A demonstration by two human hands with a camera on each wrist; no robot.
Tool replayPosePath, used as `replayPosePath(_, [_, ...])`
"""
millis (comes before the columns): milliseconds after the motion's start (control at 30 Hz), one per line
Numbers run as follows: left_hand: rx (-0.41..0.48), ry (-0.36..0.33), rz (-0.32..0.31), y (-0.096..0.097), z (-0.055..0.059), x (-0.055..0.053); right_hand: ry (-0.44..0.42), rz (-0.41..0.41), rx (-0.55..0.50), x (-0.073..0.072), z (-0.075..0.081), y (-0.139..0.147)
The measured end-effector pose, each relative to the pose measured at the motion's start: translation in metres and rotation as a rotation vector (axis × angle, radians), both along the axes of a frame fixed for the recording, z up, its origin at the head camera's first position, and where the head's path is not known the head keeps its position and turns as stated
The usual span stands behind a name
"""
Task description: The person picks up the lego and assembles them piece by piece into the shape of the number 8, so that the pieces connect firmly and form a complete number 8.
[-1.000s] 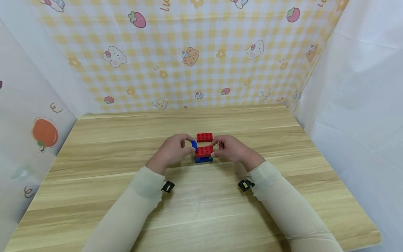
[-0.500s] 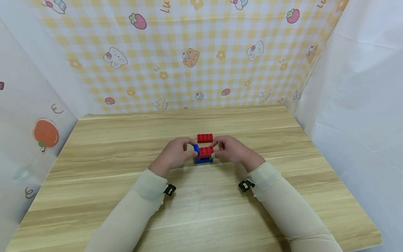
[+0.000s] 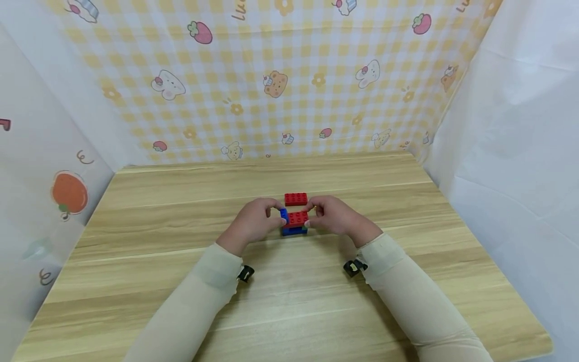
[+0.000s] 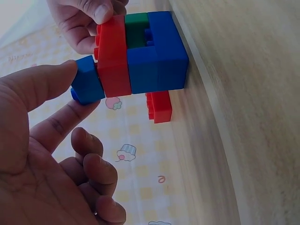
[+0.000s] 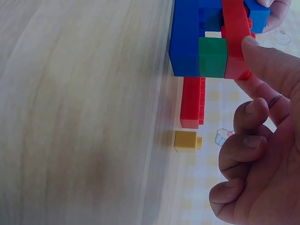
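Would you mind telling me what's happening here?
This looks like brick stacking. A person's left hand pinches a small blue toy brick atop the left end of a long red brick, whose right end the right hand grips. Under it, a small green brick and another blue brick stand on a long blue brick. A second long red brick and a small yellow brick lie behind on the wooden table. I cannot tell whether the pinched brick is fully seated.
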State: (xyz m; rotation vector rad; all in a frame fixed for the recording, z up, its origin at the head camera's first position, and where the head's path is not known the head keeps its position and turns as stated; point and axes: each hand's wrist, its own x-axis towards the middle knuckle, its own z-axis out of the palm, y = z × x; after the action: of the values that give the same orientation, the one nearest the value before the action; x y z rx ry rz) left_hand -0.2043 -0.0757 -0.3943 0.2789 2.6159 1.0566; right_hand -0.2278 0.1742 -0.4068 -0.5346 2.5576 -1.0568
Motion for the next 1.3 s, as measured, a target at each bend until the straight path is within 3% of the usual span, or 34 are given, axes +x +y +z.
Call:
replayPosePath(800, [0.013,0.009,-0.008,0.0048,-0.0026,0.0008,0.016,0.026,0.029,-0.0026,0.0047,0.0022])
replayPosePath(1300, [0.020,-0.010,-0.013,0.0029,-0.0012,-0.0012,0.001,-0.010,0.042,-0.0074,0.0057,0.0066])
